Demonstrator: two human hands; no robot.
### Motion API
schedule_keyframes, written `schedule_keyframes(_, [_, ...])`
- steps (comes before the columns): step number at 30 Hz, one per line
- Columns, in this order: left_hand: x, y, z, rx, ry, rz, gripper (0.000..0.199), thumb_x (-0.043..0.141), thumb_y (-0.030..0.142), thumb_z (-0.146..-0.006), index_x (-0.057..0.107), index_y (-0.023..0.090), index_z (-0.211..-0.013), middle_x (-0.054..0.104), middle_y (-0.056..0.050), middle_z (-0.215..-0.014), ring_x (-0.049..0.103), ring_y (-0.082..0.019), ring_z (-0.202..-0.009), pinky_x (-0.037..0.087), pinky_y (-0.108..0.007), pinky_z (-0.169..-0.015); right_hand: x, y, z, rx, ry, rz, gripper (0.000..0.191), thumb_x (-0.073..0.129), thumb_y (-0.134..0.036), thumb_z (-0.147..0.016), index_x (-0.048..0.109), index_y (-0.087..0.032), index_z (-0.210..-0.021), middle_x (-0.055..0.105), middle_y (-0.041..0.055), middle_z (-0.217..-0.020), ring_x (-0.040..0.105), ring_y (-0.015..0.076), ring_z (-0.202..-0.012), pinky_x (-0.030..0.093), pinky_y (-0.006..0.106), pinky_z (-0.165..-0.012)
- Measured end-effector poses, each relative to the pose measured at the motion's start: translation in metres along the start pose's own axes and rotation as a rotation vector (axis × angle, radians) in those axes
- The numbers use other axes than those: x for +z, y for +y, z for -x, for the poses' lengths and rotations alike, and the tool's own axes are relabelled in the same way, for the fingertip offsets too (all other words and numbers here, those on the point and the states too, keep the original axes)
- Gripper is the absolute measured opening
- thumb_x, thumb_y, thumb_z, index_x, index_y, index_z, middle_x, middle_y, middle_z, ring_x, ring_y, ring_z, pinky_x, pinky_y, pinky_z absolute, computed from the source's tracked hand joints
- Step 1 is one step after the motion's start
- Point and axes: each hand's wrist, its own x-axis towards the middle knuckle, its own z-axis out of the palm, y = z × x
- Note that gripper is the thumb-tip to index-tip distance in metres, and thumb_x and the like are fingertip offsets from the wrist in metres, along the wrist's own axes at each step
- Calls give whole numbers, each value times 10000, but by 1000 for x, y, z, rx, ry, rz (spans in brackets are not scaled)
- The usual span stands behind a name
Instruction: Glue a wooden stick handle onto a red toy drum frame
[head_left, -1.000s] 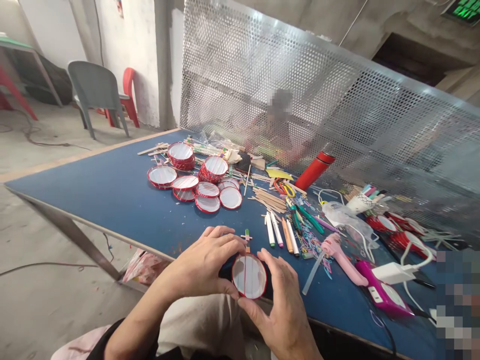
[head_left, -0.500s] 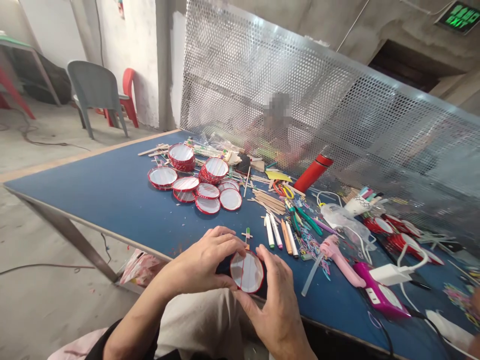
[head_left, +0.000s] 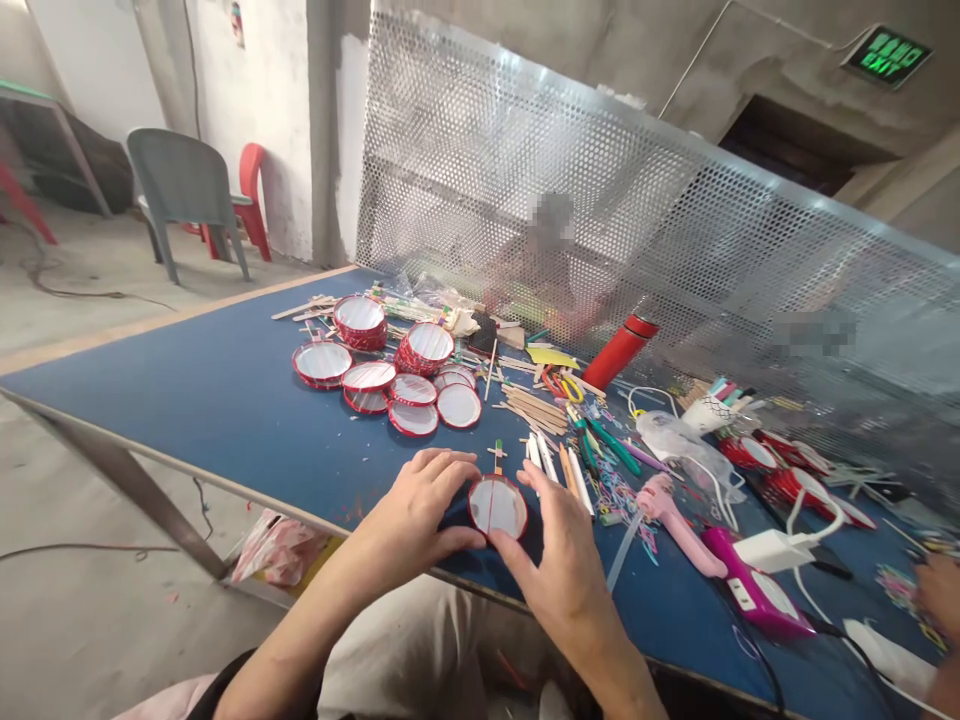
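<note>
In front of me a round, red-rimmed disc (head_left: 498, 508) with a pale, shiny face and a thin red line across it lies at the table's near edge. A small stick cross (head_left: 499, 455) with green and orange parts shows at its far edge. My left hand (head_left: 435, 505) curves around the left side, fingertips at the upper rim and thumb at the lower rim. On the right, my right hand (head_left: 559, 545) frames the disc, its thumb at the lower edge and fingers by the upper right. Beyond them are several similar red-rimmed discs (head_left: 412, 418), some stacked.
Markers (head_left: 574, 475), flat wooden sticks (head_left: 534, 408), pliers (head_left: 611, 445) and a pink glue gun (head_left: 679, 525) lie to the right. Further right sits a purple power strip (head_left: 757, 590) with cords. A red bottle (head_left: 619, 352) leans near the perforated metal screen (head_left: 637, 200). Another person's hand (head_left: 937, 595) is at far right.
The disc has moved slightly away from me, farther onto the table, and both hands went with it. My fingers are a little more spread. The view has shifted slightly.
</note>
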Motion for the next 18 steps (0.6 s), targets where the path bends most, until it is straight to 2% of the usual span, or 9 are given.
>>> schedule_keyframes(4, [4, 0, -1, -20, -21, -52, 470, 750, 366, -815, 522, 171, -1176, 599, -143, -1290, 522, -302, -1170, 462, -471, -965, -27, 8, -20, -91, -56, -82, 542, 487, -135, -909, 331, -208, -1423, 671, 56, -1031, 606, 234, -1012, 421, 513, -1014])
schedule_keyframes(6, [6, 0, -3, -57, -36, -83, 394, 710, 340, -856, 537, 169, -1166, 647, -125, -1204, 562, -288, -1091, 482, -453, -918, -31, 10, -30, -171, -65, -84, 583, 450, -64, -879, 326, -207, -1430, 674, 37, -973, 598, 221, -972, 424, 499, -992])
schedule_keyframes(9, [9, 0, -6, -119, -56, -112, 156, 529, 249, -970, 585, 174, -1094, 694, -87, -1060, 602, -248, -982, 490, -408, -867, -20, 15, -36, -279, -24, -85, 609, 402, -2, -850, 341, -201, -1422, 673, 30, -932, 589, 208, -928, 431, 483, -957])
schedule_keyframes(12, [6, 0, -10, -147, -57, -106, 236, 376, 160, -1005, 611, 176, -1025, 702, -73, -1013, 613, -217, -927, 484, -364, -831, -4, 20, -32, -291, 32, -118, 592, 383, 9, -854, 362, -202, -1407, 667, 29, -898, 589, 202, -902, 448, 460, -917])
schedule_keyframes(15, [-2, 4, -18, -190, -87, -110, 267, 356, 133, -1000, 617, 185, -983, 709, -48, -931, 622, -192, -854, 475, -312, -757, 4, 22, -26, -277, 14, -143, 590, 404, -22, -869, 331, -187, -1431, 669, 55, -968, 584, 215, -953, 447, 466, -913])
schedule_keyframes(18, [-6, 10, -33, -278, -132, -240, 206, 422, 137, -979, 613, 194, -925, 706, -37, -868, 629, -209, -811, 448, -310, -690, 5, 22, -24, -272, -36, -129, 610, 416, -39, -873, 282, -152, -1457, 653, 96, -1084, 556, 239, -1032, 430, 487, -934])
